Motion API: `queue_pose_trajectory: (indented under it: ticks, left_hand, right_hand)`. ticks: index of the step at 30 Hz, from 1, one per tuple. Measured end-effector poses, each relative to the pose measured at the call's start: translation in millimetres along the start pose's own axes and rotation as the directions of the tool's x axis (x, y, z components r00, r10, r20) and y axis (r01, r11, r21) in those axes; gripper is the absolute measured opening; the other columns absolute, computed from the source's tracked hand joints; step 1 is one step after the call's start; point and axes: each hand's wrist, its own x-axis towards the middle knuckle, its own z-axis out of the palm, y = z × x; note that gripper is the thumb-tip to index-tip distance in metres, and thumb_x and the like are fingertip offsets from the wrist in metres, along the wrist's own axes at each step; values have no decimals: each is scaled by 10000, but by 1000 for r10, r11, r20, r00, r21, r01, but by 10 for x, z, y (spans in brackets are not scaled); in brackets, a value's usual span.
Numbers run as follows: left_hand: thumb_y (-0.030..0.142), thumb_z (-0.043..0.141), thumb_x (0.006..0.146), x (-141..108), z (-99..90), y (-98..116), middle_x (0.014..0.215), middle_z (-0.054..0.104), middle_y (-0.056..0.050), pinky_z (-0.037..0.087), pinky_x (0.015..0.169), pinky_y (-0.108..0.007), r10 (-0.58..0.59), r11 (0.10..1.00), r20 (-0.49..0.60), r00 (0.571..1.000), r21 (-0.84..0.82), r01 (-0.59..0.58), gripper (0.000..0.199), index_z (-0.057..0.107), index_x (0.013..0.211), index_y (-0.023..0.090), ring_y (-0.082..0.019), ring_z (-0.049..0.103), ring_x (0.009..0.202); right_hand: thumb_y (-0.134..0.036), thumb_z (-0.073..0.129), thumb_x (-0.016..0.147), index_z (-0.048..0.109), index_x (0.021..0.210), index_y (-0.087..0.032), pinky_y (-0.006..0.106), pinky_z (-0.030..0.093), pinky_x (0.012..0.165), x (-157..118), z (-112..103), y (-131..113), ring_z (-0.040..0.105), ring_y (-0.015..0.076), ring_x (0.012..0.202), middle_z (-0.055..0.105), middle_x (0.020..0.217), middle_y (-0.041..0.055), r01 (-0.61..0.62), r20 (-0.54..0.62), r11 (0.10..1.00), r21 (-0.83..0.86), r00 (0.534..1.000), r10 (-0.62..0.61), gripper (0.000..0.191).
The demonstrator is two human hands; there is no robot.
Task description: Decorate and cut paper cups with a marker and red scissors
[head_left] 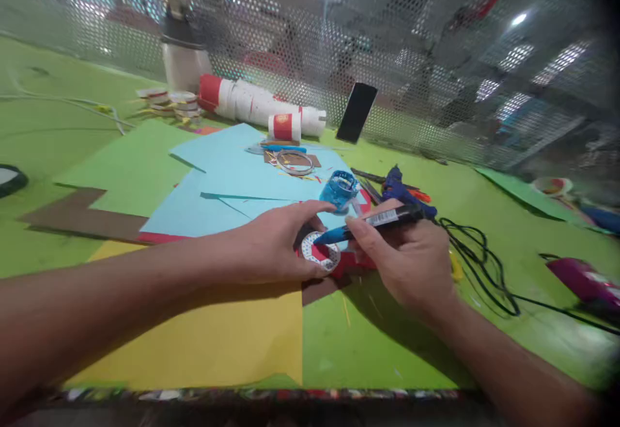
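Observation:
My left hand (285, 239) curls around a small white ring (334, 260) with dark and blue specks, gripping it between thumb and fingers. Red shows through the ring's middle. In my right hand (411, 259) is a marker pen (387, 218) with a black, labelled barrel and a blue front end. Its tip meets the upper part of the ring, or hovers just over it; I cannot tell which. Just beyond both hands stands a blue see-through jar (339, 189). Red paper (351, 262) lies beneath the ring.
Light blue sheets (232, 156), green sheets (130, 162) and a yellow sheet (208, 336) cover the table's left side. Stacked paper cups (252, 101) lie along the back near a leaning phone (357, 112). A blue glue gun (400, 188) and black cable (479, 252) are at right.

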Motion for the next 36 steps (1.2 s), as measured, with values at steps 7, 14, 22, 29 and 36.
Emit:
queue_pose_trajectory:
  ticks: [7, 14, 22, 29, 36]
  left_hand:
    - [357, 700, 705, 12, 5, 16, 1178, 681, -70, 492, 824, -327, 27, 999, 14, 1000, 16, -27, 748, 448, 1393, 208, -250, 643, 1016]
    - [345, 727, 669, 8, 9, 20, 1186, 677, -59, 498, 822, -340, -28, 1000, 9, 1000, -3, 28, 791, 440, 1402, 266, -266, 652, 1023]
    - [329, 739, 672, 16, 15, 0, 1192, 677, -65, 494, 855, -338, 10, 1000, 2, 1000, 3, -10, 779, 454, 1393, 247, -260, 646, 1028]
    - [316, 728, 674, 24, 26, -10, 1173, 672, -61, 496, 827, -343, 10, 1000, 3, 1000, -3, -10, 735, 475, 1359, 232, -253, 634, 1002]
    - [338, 710, 695, 20, 25, -17, 1109, 691, -50, 499, 786, -331, 53, 999, 2, 999, 7, -53, 652, 508, 1306, 229, -239, 648, 950]
  right_hand:
    - [-277, 667, 828, 616, 738, -184, 192, 473, 414, -13, -8, -38, 588, 108, 429, 614, 507, -45, -74, 91, 997, 23, 993, 71, 139]
    - [-293, 700, 812, 622, 701, -205, 200, 486, 407, -30, -1, -68, 559, 101, 398, 622, 510, -41, -125, -132, 990, 70, 982, 133, 162]
    - [-271, 698, 813, 616, 642, -231, 234, 462, 408, -19, 0, -28, 557, 117, 414, 612, 511, -47, -59, -87, 997, 56, 994, 64, 194]
    - [-284, 711, 813, 652, 675, -220, 223, 469, 424, -4, 26, -18, 579, 117, 433, 623, 506, -53, -69, -46, 994, 85, 996, 73, 163]
    - [-293, 713, 821, 630, 636, -215, 229, 506, 463, 6, 20, -53, 617, 127, 466, 652, 522, -40, -39, -32, 998, 51, 999, 40, 217]
